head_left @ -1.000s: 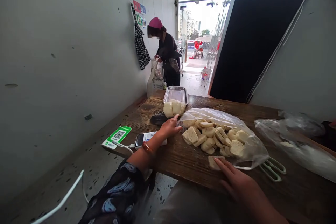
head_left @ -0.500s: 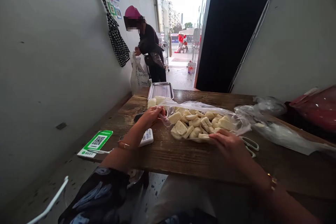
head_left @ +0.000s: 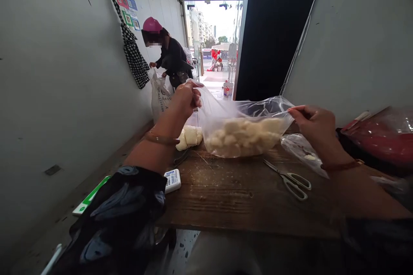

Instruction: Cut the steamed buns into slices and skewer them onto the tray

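A clear plastic bag (head_left: 213,116) hangs stretched between my two hands. Inside its lower part lie many pale, cut pieces (head_left: 245,137) that look like steamed bun or dough, blurred by the film. My left hand (head_left: 189,96) pinches the bag's upper left edge, fingers closed. At the upper right corner, my right hand (head_left: 312,120) grips the film between thumb and fingers. Beneath the bag is the wooden table (head_left: 219,200). Scissors (head_left: 288,178) with pale handles lie on it, below my right hand. Behind my left forearm sit more pale blocks (head_left: 190,136).
A white box-shaped device (head_left: 172,180) and a green payment sign (head_left: 92,195) are at the table's left. Crumpled plastic (head_left: 301,150) lies at right, near a red bundle (head_left: 380,137). Beyond the table, a person in a pink helmet (head_left: 152,25) handles a white bag (head_left: 159,94).
Both hands have risen, lifting and spreading the bag's edges, so the bag now stands taller around the pieces. The scissors are now in full view. The camera view has shifted somewhat.
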Motion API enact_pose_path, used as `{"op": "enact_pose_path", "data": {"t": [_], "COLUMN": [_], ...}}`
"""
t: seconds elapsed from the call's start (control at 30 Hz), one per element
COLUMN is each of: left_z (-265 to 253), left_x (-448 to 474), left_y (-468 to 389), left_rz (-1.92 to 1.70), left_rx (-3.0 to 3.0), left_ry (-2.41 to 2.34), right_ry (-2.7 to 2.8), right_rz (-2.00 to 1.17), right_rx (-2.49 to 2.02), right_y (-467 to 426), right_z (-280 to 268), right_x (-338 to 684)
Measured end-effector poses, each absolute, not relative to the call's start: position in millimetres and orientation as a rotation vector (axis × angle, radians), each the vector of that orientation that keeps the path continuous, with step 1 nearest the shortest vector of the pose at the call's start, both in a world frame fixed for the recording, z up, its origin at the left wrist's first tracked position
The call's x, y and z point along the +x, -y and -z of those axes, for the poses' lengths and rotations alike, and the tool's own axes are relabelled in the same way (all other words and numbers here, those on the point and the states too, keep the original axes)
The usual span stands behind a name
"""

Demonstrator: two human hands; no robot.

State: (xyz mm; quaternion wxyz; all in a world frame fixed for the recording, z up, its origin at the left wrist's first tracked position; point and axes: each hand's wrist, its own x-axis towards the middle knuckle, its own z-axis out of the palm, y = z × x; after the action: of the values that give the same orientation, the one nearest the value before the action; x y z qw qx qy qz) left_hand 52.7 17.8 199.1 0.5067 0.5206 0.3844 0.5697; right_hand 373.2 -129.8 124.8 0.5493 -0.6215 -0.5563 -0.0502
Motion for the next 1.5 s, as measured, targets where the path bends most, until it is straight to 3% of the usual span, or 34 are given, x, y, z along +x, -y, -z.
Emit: {"op": "enact_pose_path", "data": {"t": [0.23,0.53,0.63,0.87,1.1,1.3,1.5], "left_z": [-167.3,-103.8,-92.4,-78.5,-70.0,-91.5,-87.1], "left_x": [46.3,8.9,10.7,22.8,18.5,14.9,4.3], "left_y": [-5.7,62.4,77.1,93.6,104.8,120.5,127.8], "left_rz": [-1.312,-1.089,-1.069,-1.146,-1.145,-1.342,-1.422], "left_rx": [1.083,1.087,1.109,1.302,1.369,1.194,1.189], "left_ry": [-0.874,-0.761,-0.779,-0.855,-0.891,-0.896,-0.896], "right_ry": [1.607,2.124,2.115,1.829,2.154,2.116,1.901], "right_rz": [0.131,-0.377,-0.409,-0.008,-0.218,0.155,0.499], "right_rx": [-1.507,-1.463,-1.508,-1.532,-1.242,-1.792,-1.912], "right_y": [177.6,253.8,259.6,248.8,187.3,103.9,97.7], "right_z": [-101.8,-47.5,-34.4,-57.6,-57.2,-30.4,-46.7], "right_x": [362.3,354.8,356.0,342.6,293.0,316.0,345.1]}}
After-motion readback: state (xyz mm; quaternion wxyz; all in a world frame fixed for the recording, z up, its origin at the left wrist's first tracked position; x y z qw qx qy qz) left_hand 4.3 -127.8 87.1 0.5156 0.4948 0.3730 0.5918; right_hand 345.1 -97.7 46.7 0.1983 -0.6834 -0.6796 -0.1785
